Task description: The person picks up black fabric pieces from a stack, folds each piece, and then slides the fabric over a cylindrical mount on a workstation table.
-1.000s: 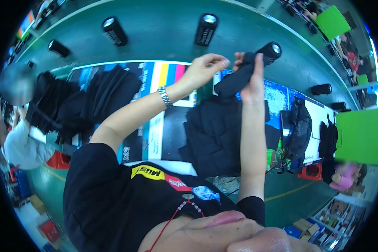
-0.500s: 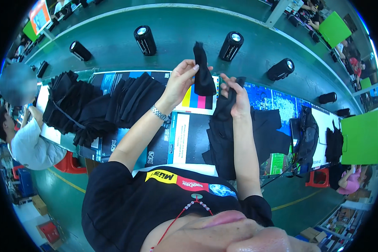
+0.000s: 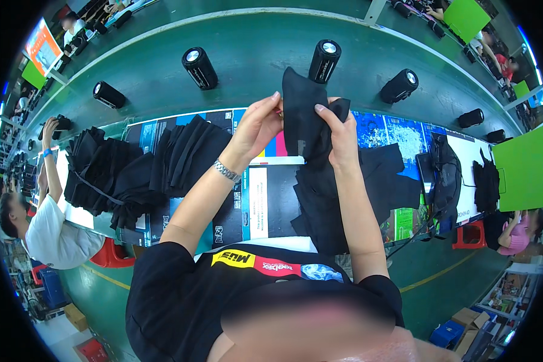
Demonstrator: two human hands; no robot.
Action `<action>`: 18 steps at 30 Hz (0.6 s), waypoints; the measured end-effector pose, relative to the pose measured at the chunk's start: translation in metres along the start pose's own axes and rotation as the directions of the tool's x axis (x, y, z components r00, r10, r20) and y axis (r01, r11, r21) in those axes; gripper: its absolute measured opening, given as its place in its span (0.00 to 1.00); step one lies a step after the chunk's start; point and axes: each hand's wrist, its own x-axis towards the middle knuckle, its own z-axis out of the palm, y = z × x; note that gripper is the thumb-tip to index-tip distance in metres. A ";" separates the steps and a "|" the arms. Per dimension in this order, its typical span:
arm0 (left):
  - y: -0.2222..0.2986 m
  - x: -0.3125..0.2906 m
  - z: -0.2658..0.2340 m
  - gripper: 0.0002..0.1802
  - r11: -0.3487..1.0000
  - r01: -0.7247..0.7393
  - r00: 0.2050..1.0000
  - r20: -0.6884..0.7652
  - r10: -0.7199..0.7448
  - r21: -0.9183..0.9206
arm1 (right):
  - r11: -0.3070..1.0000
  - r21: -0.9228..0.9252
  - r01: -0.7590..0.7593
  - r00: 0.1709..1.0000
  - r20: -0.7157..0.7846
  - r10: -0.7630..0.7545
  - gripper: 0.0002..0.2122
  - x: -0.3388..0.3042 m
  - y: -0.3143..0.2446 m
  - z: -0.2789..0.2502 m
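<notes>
In front of me a flat piece of black cloth (image 3: 301, 111) is held upright between my two hands. My left hand (image 3: 259, 127) is closed at the cloth's left edge, fingertips partly hidden behind it. My right hand (image 3: 344, 136) grips it from the right, thumb pressed on its face. Another dark fold (image 3: 342, 107) sticks out by the right hand's fingers; whether it is a separate piece I cannot tell. Below the right hand lies a loose pile of black cloth pieces (image 3: 320, 199). A row of black cloth pieces (image 3: 190, 154) lies left of my left hand.
A tied bundle of black cloth (image 3: 102, 172) lies farther left. Several cylindrical black speakers (image 3: 200, 69) stand or lean along the green conveyor (image 3: 259, 60) beyond the table. At right are a black bag-like bundle (image 3: 445, 175) and a green panel (image 3: 525, 175). A co-worker (image 3: 60, 229) sits at left.
My right hand has brought its grip onto the cloth, which now shows its broad face and hides more of the printed sheet. The speakers have shifted slightly left. The left co-worker's arm now reaches toward a speaker.
</notes>
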 end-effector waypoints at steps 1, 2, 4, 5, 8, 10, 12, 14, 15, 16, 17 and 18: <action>0.003 -0.001 0.010 0.10 0.992 0.091 0.992 -0.077 -0.098 -0.083 | 0.998 -0.020 0.065 0.997 0.040 -0.064 0.09 0.000 0.002 0.000; -0.003 0.001 0.006 0.12 0.997 0.074 0.997 -0.036 -0.074 -0.016 | 0.991 -0.038 0.131 0.988 0.082 -0.128 0.10 0.000 0.002 0.000; -0.004 0.003 0.011 0.16 0.994 0.068 0.998 -0.016 -0.067 0.081 | 0.988 -0.037 0.150 0.986 0.081 -0.147 0.11 -0.003 -0.003 0.002; -0.005 0.004 0.015 0.19 0.982 0.062 0.998 0.001 -0.063 0.178 | 0.985 -0.035 0.166 0.983 0.079 -0.163 0.12 -0.004 -0.006 0.003; -0.015 0.012 0.021 0.18 0.934 0.024 0.998 0.048 -0.044 0.356 | 0.974 -0.105 0.203 0.978 0.069 -0.196 0.13 -0.003 -0.007 -0.001; -0.017 0.017 0.026 0.11 0.843 0.003 0.998 0.047 -0.034 0.538 | 0.975 -0.145 0.167 0.982 0.117 -0.151 0.13 -0.001 -0.009 -0.008; -0.022 0.026 0.019 0.10 0.885 0.025 0.999 0.031 -0.044 0.464 | 0.980 -0.182 0.081 0.983 0.180 -0.048 0.13 0.000 -0.014 -0.014; -0.026 0.031 0.019 0.08 0.937 0.085 0.995 0.016 -0.096 0.338 | 0.982 -0.186 0.016 0.978 0.209 0.024 0.12 0.009 -0.019 -0.029; -0.028 0.032 0.020 0.08 0.940 0.078 0.996 0.019 -0.090 0.332 | 0.982 -0.183 -0.053 0.967 0.234 0.096 0.11 0.013 -0.024 -0.036; -0.026 0.032 0.023 0.08 0.969 0.105 0.994 0.005 -0.109 0.225 | 0.975 -0.188 -0.121 0.963 0.215 0.161 0.10 0.012 -0.034 -0.036; -0.024 0.033 0.024 0.09 0.985 0.129 0.992 -0.006 -0.129 0.116 | 0.973 -0.184 -0.138 0.952 0.247 0.182 0.08 0.020 -0.032 -0.045; -0.026 0.036 0.017 0.10 0.986 0.140 0.989 0.032 -0.143 0.093 | 0.976 -0.108 -0.189 0.942 0.262 0.212 0.08 0.024 -0.034 -0.052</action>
